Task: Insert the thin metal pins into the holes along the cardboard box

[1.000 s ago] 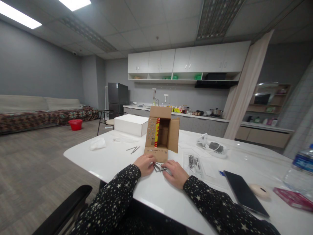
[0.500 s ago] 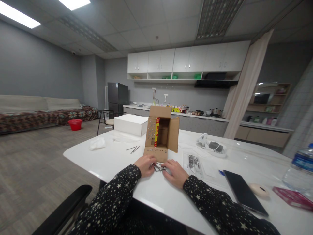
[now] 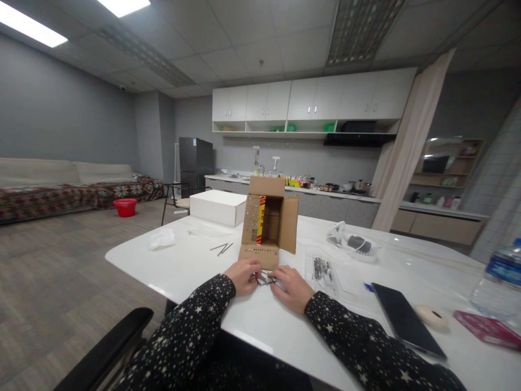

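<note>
The left hand (image 3: 245, 276), at nine o'clock, and the right hand (image 3: 291, 288), at three, curl part-way round a small heap of nails (image 3: 267, 279) on the worktop (image 3: 252, 317); whether either grips one, I cannot tell. At twelve, the cardboard box (image 3: 251, 217) stands near: a hasty push could jolt it, and crossed nails could snag and scatter

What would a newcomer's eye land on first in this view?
Probably the open cardboard box with its red-and-yellow strip, standing centrally on the white table. The left hand and right hand are just before it, at some thin metal pieces. Farther off, a bright red bucket stands on the floor at left.
</note>
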{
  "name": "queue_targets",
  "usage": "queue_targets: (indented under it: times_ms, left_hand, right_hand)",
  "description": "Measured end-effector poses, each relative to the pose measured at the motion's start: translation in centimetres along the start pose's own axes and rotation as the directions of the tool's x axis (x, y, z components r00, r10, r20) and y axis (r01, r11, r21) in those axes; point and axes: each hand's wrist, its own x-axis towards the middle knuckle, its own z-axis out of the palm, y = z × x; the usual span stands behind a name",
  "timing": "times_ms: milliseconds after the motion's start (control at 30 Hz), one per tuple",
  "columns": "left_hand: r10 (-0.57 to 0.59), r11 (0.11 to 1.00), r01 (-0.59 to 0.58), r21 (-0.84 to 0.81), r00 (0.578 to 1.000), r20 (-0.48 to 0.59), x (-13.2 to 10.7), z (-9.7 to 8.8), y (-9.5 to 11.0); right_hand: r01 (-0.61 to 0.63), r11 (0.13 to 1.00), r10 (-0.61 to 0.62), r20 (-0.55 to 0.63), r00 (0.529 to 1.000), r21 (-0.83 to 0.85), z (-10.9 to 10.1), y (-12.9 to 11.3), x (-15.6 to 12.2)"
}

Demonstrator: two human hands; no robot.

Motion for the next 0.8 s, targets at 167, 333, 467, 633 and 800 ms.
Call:
queue_targets:
  times_ms: [167,333,467,633,800]
  left_hand:
    - [0.014,1.0,-0.014,-0.008,1.0,-0.006,0.05,0.15,-0.13]
    - [0.019,1.0,-0.019,0.009,1.0,0.006,0.05,0.23,-0.1]
    - [0.003,0.999,-0.003,0.036,1.0,0.021,0.1,0.34,-0.03]
    - [-0.019,0.999,0.018,0.036,0.999,0.038,0.19,0.53,0.15]
    - [-0.038,0.998,0.035,0.053,0.998,0.058,0.31,0.74,0.25]
  right_hand:
    - [-0.003,1.0,0.003,0.003,1.0,0.014,-0.09,-0.08,0.03]
    - [-0.006,1.0,0.006,0.005,1.0,0.018,-0.11,-0.12,0.0]
    - [-0.005,1.0,0.004,0.008,1.0,0.01,-0.18,-0.2,0.06]
    - [-0.008,1.0,0.008,0.008,1.0,0.017,-0.13,-0.16,0.1]
    - [-0.012,1.0,0.012,0.008,1.0,0.011,0.01,-0.13,0.1]
